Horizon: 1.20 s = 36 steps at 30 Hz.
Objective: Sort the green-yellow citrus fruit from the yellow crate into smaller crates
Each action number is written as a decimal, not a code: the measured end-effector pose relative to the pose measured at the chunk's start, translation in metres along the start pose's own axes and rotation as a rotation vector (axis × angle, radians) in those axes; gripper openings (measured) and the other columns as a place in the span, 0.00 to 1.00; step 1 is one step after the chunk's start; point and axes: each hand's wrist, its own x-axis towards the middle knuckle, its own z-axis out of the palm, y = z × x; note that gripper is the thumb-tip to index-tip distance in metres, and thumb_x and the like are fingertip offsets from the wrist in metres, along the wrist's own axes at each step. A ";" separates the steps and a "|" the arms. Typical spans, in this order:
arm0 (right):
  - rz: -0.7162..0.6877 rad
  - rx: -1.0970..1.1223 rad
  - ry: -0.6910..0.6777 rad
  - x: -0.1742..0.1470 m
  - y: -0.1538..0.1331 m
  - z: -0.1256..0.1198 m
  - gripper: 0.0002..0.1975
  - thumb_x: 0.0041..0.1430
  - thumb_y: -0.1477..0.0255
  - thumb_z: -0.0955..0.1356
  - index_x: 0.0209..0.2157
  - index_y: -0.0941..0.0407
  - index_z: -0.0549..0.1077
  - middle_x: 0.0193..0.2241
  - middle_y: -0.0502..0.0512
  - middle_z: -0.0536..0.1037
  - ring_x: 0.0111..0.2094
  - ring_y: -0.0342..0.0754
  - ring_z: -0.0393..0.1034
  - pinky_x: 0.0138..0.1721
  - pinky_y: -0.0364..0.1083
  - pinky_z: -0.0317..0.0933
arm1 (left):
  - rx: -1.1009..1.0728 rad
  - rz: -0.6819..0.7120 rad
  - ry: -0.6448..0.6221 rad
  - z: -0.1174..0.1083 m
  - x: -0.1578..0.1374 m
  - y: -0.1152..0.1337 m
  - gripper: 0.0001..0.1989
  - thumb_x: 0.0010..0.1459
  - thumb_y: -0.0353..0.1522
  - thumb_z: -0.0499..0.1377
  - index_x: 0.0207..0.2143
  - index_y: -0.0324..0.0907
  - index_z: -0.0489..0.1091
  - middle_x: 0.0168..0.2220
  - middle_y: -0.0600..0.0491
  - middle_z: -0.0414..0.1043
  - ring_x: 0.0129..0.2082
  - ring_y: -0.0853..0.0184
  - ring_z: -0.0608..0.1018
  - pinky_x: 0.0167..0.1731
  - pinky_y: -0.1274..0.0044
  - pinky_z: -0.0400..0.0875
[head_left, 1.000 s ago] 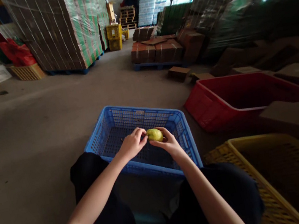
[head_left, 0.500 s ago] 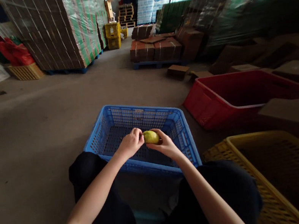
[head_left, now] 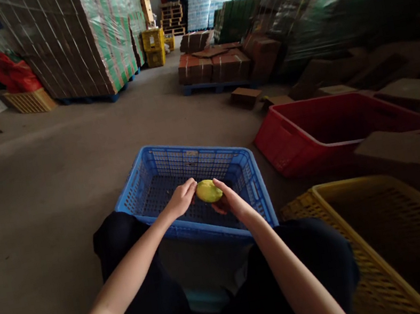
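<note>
A yellow-green oval fruit (head_left: 208,191) is held above the blue crate (head_left: 202,228), lying roughly sideways. My right hand (head_left: 232,199) grips its right end, thumb on top and fingers curled underneath. At the other end, the closed fingertips of my left hand (head_left: 183,198) press against the fruit; whether they pinch anything small there is hidden. The blue plastic crate has mesh walls and stands on the floor between my knees. A few small dark bits lie on its slatted bottom.
To the right stand a red tub (head_left: 294,150) and a yellow crate (head_left: 367,253), with cardboard boxes (head_left: 415,148) beside them. Farther off are a pallet of flat cartons (head_left: 214,67) and tall wrapped stacks (head_left: 64,47). Concrete floor (head_left: 52,163) stretches to the left.
The fruit has turned in my hands and shows more of its side. My right fingers have shifted lower beneath it, and my left fingers have straightened slightly. The view has shifted a little.
</note>
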 end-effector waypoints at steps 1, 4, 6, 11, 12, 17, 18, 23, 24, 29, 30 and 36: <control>-0.002 0.037 -0.023 0.000 0.000 0.000 0.26 0.52 0.48 0.62 0.38 0.57 0.70 0.12 0.44 0.65 0.10 0.39 0.53 0.12 0.39 0.42 | 0.005 -0.010 0.023 0.000 0.001 -0.001 0.20 0.65 0.45 0.43 0.26 0.43 0.61 0.18 0.57 0.62 0.20 0.70 0.69 0.26 0.77 0.63; 0.036 0.087 -0.119 -0.002 0.000 0.002 0.24 0.52 0.52 0.61 0.39 0.56 0.70 0.12 0.44 0.65 0.11 0.41 0.53 0.13 0.40 0.43 | -0.014 -0.039 0.066 0.000 0.003 -0.005 0.22 0.64 0.49 0.44 0.26 0.44 0.60 0.17 0.58 0.59 0.20 0.70 0.67 0.25 0.77 0.62; 0.075 0.081 -0.193 -0.003 -0.003 0.002 0.24 0.52 0.52 0.60 0.38 0.58 0.71 0.11 0.45 0.64 0.12 0.41 0.52 0.14 0.40 0.43 | -0.079 -0.057 0.077 0.000 0.005 -0.008 0.23 0.62 0.50 0.45 0.27 0.43 0.61 0.18 0.58 0.60 0.20 0.70 0.67 0.24 0.77 0.62; 0.066 0.036 -0.252 -0.004 -0.004 0.000 0.27 0.54 0.48 0.60 0.35 0.58 0.72 0.09 0.46 0.63 0.12 0.41 0.52 0.15 0.41 0.43 | -0.268 -0.125 0.068 0.003 0.007 -0.012 0.23 0.58 0.53 0.49 0.27 0.43 0.61 0.20 0.58 0.60 0.20 0.71 0.66 0.23 0.77 0.64; 0.060 0.015 -0.250 -0.004 -0.002 -0.001 0.29 0.54 0.46 0.59 0.32 0.58 0.73 0.09 0.46 0.62 0.12 0.41 0.51 0.15 0.41 0.43 | -0.291 -0.135 0.067 0.004 0.007 -0.012 0.23 0.57 0.53 0.49 0.26 0.43 0.60 0.20 0.58 0.59 0.20 0.71 0.66 0.23 0.78 0.64; 0.056 -0.142 -0.181 0.001 0.004 -0.004 0.38 0.52 0.38 0.52 0.17 0.57 0.68 0.06 0.48 0.60 0.09 0.39 0.49 0.13 0.40 0.40 | -0.346 -0.102 0.079 0.004 0.007 -0.012 0.23 0.57 0.51 0.51 0.25 0.42 0.61 0.17 0.60 0.57 0.18 0.74 0.63 0.23 0.79 0.62; 0.063 -0.167 -0.154 0.002 0.003 -0.003 0.39 0.52 0.37 0.51 0.17 0.57 0.69 0.05 0.49 0.60 0.08 0.39 0.48 0.12 0.40 0.39 | -0.340 -0.099 0.079 0.004 0.007 -0.012 0.23 0.58 0.51 0.51 0.24 0.41 0.62 0.17 0.61 0.56 0.18 0.74 0.63 0.22 0.80 0.61; 0.160 -0.207 -0.097 -0.001 -0.003 0.002 0.45 0.54 0.38 0.45 0.13 0.58 0.70 0.04 0.51 0.60 0.07 0.38 0.47 0.12 0.40 0.41 | -0.324 -0.148 0.076 0.004 0.007 -0.012 0.26 0.56 0.53 0.51 0.22 0.40 0.62 0.16 0.60 0.57 0.18 0.75 0.62 0.20 0.80 0.57; 0.176 -0.206 -0.101 -0.001 -0.003 0.002 0.46 0.55 0.39 0.44 0.12 0.59 0.70 0.04 0.52 0.60 0.08 0.38 0.48 0.12 0.40 0.42 | -0.331 -0.161 0.082 0.005 0.008 -0.012 0.26 0.55 0.54 0.51 0.22 0.40 0.62 0.16 0.60 0.56 0.18 0.75 0.61 0.20 0.80 0.56; 0.270 -0.220 -0.116 0.000 -0.003 0.001 0.49 0.57 0.42 0.40 0.10 0.60 0.70 0.03 0.55 0.60 0.08 0.39 0.49 0.12 0.40 0.46 | -0.401 -0.224 0.129 0.010 0.009 -0.009 0.28 0.48 0.57 0.55 0.20 0.40 0.62 0.16 0.61 0.53 0.17 0.76 0.59 0.18 0.81 0.54; 0.298 -0.222 -0.113 0.001 -0.003 0.001 0.49 0.58 0.43 0.40 0.10 0.60 0.69 0.03 0.55 0.60 0.07 0.39 0.49 0.12 0.40 0.46 | -0.417 -0.240 0.133 0.011 0.009 -0.009 0.29 0.47 0.57 0.56 0.19 0.40 0.61 0.16 0.61 0.52 0.17 0.76 0.59 0.18 0.81 0.54; 0.300 -0.166 -0.039 0.000 -0.004 0.003 0.47 0.61 0.45 0.41 0.07 0.59 0.66 0.03 0.55 0.59 0.07 0.38 0.49 0.11 0.39 0.43 | -0.452 -0.306 0.147 0.016 0.009 -0.009 0.28 0.45 0.56 0.57 0.18 0.40 0.61 0.16 0.61 0.52 0.17 0.76 0.59 0.18 0.81 0.55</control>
